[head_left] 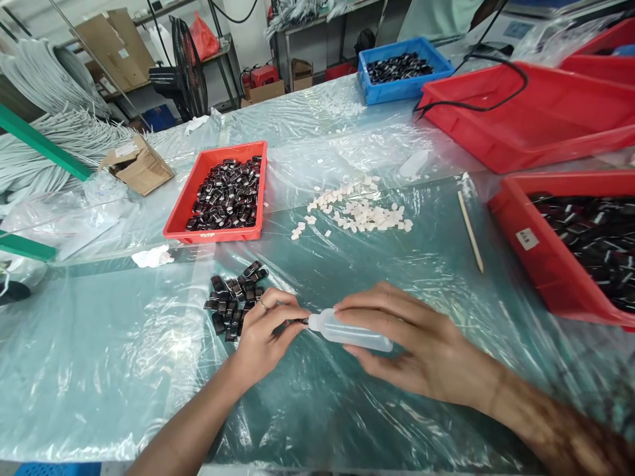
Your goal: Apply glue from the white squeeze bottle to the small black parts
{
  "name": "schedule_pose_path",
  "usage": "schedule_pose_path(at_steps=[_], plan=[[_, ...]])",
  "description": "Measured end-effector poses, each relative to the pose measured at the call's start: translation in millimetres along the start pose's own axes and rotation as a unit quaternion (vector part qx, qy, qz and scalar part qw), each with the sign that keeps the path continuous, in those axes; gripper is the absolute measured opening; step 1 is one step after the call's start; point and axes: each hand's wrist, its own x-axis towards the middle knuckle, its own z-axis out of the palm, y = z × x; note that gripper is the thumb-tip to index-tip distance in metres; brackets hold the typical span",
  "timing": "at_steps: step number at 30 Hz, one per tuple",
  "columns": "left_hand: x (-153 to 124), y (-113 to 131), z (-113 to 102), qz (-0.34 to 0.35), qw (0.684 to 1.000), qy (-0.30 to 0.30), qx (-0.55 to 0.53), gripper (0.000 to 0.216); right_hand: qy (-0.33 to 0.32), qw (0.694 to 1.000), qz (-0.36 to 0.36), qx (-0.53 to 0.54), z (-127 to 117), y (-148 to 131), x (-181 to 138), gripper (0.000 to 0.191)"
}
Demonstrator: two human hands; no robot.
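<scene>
My right hand (417, 347) is closed round a small clear squeeze bottle (347, 330), held on its side with the nozzle pointing left. My left hand (265, 330) pinches a small black part at the nozzle tip; a ring shows on one finger. Just behind the left hand lies a small pile of the same black parts (233, 297) on the plastic-covered table (124, 357). A scatter of small white pieces (360, 211) lies farther back, at the centre.
A red tray of black parts (223, 195) stands behind the pile. Another red bin of black parts (575, 244) sits at the right, an empty red bin (536, 116) and a blue bin (401, 69) behind it. A wooden stick (470, 231) lies between them. A cardboard box (139, 165) is at left.
</scene>
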Motion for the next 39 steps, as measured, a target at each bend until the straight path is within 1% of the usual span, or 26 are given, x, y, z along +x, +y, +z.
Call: schedule_pose_path(at_steps=[5, 11, 15, 18, 22, 25, 29, 32, 39], plan=[[-1.2, -1.0, -0.5, 0.012, 1.000, -0.003, 0.006, 0.011, -0.006, 1.000, -0.011, -0.011, 0.9, -0.6, -6.6, 0.033], [-2.2, -0.7, 0.2, 0.005, 1.000, -0.010, -0.002, 0.010, -0.011, 0.999, -0.025, -0.044, 0.3, -0.9, -8.6, 0.036], [-1.6, -0.4, 0.3, -0.002, 1.000, -0.003, -0.003, 0.011, 0.011, 0.998, -0.010, -0.062, 2.9, -3.2, -10.0, 0.042], [-0.6, -0.3, -0.7, 0.002, 1.000, -0.003, 0.009, 0.009, 0.016, 0.996, -0.015, -0.087, 6.2, -4.7, -11.7, 0.046], [0.5, 0.0, -1.7, 0.006, 1.000, -0.007, 0.018, 0.008, 0.000, 0.992, -0.035, -0.120, 8.0, -6.3, -12.2, 0.042], [0.5, -0.1, -1.5, 0.016, 1.000, -0.004, 0.019, 0.008, -0.001, 0.993, -0.020, -0.116, 6.7, -8.5, -12.4, 0.040], [0.1, -0.3, -1.1, 0.024, 0.999, -0.003, 0.027, 0.010, 0.003, 0.995, 0.010, -0.095, 6.0, -11.3, -15.9, 0.043], [0.4, 0.1, -1.5, 0.029, 0.999, -0.004, 0.029, 0.011, 0.000, 0.996, 0.013, -0.083, 6.3, -11.7, -17.6, 0.044], [0.8, 0.4, -1.1, 0.041, 0.999, -0.001, 0.019, 0.012, 0.006, 0.998, 0.020, -0.058, 6.0, -11.1, -14.4, 0.037]])
